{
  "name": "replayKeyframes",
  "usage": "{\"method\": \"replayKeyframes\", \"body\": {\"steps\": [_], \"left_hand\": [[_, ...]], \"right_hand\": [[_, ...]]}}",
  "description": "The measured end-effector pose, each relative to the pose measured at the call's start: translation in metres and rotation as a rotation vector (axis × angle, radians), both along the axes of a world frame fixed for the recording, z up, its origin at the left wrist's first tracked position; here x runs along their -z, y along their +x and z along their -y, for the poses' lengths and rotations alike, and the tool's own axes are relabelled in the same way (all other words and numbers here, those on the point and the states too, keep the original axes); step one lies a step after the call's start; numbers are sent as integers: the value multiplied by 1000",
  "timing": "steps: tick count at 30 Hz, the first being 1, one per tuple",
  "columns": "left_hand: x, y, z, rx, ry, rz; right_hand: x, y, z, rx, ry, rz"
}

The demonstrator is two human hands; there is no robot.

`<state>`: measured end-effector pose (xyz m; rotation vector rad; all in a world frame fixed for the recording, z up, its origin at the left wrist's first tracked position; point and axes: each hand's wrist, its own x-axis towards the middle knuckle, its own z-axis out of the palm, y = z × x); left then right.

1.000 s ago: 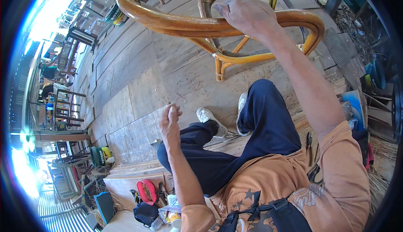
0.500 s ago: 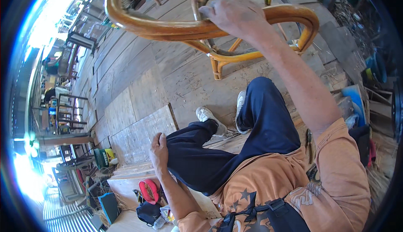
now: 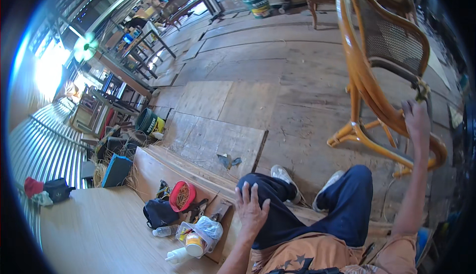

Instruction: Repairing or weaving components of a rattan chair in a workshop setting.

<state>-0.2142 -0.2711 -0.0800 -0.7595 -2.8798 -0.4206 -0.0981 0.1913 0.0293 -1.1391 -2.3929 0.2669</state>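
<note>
A rattan chair (image 3: 358, 70) with a glossy orange-brown bent frame stands on the right, its dark woven cane panel (image 3: 396, 46) facing partly toward me. On the lower part of its curved rail, my right hand (image 3: 416, 118) is closed, with the arm stretched forward. A pale tuft of loose material (image 3: 422, 89) sticks out of the frame just beyond that hand. My left hand (image 3: 252, 207) is held over my left thigh, fingers spread, holding nothing.
Left of me, a wooden board surface (image 3: 99, 224) carries a red bowl of thin strips (image 3: 182, 196), a dark pouch (image 3: 159, 213) and a clear tub (image 3: 213, 230). A green bucket (image 3: 149, 121) stands behind. Plywood flooring (image 3: 297, 85) lies ahead, with other chairs farther off.
The view has swung left, so the chair now appears farther right. My right hand still grips its frame. My left hand's fingers have spread over my thigh.
</note>
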Motion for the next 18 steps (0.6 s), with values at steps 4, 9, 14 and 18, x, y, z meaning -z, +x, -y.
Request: {"method": "replayKeyframes", "body": {"steps": [4,9,14,18], "left_hand": [[7,-21,5,-69,6,23],[12,-60,-13,-31,49,143],[11,-67,-3,-55,82,133],[6,-66,-19,-15,208,123]], "right_hand": [[19,6,-18,-16,-73,-12],[25,26,-45,15,-219,-39],[46,19,-49,92,-35,18],[71,52,-73,-24,-98,-107]]}}
